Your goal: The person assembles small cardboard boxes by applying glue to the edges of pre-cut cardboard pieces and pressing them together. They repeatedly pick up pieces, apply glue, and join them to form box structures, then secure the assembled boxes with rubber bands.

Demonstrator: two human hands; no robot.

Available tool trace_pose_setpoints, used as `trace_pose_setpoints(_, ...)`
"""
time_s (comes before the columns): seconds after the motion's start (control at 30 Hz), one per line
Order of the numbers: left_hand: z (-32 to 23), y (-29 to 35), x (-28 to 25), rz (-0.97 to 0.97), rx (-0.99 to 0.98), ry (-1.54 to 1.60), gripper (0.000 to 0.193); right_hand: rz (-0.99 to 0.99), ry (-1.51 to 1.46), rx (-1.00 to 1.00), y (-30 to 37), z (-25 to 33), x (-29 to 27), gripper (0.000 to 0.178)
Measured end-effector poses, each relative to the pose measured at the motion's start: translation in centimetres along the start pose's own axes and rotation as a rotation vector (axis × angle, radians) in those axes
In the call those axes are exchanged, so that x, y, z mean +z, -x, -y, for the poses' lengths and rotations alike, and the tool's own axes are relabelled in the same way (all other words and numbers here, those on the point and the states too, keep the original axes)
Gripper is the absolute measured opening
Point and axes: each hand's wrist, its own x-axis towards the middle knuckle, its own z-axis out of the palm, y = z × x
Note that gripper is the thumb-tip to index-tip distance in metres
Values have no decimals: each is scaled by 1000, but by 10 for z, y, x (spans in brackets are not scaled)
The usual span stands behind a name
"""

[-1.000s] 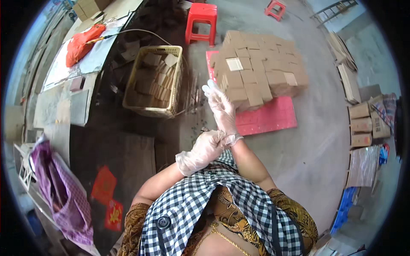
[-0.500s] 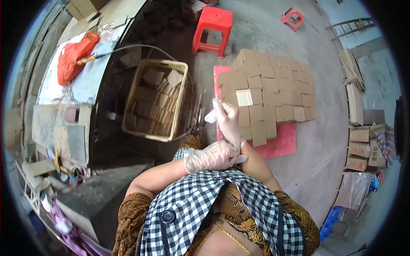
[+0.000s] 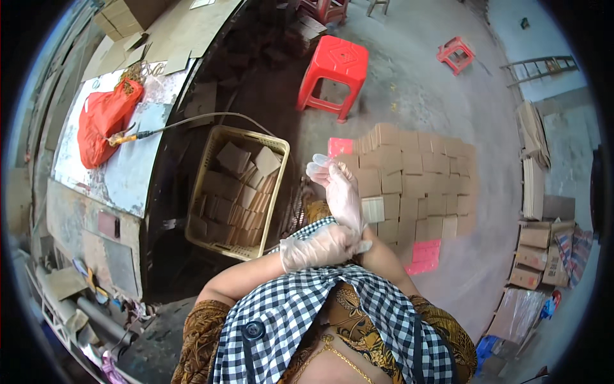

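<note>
Both my hands wear thin, translucent disposable gloves. My left hand point(image 3: 314, 249) reaches across in front of my body and is closed on the cuff of the right hand's glove point(image 3: 348, 221) at the wrist. My right hand point(image 3: 339, 185) is raised, its fingers stretched out toward the upper left and holding nothing. Loose glove tips stick out past its fingers. Behind it on the floor lie stacked brown cardboard pieces point(image 3: 409, 173) in rows on a pink sheet point(image 3: 425, 253).
A yellow plastic basket point(image 3: 274, 211) with cardboard pieces stands at the left. Beside it, a worktable point(image 3: 160, 121) carries a red plastic bag point(image 3: 105, 121) and a yellow-handled tool with a cable. Red stools point(image 3: 339, 61) stand farther off. Boxes point(image 3: 534, 246) line the right wall.
The view has shifted, so the basket, stools and cardboard sit lower in it. My left hand keeps its hold on the cuff; the right hand's fingers have spread a little more.
</note>
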Motion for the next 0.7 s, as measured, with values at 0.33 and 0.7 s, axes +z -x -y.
trace_pose_setpoints(0.33,128,-155,-209,-718,61,1769,97,91,-39,241,-250,3,-63,50)
trace_pose_setpoints(0.7,206,-342,-312,-799,169,1809,119,399,-15,310,-405,87,-5,88)
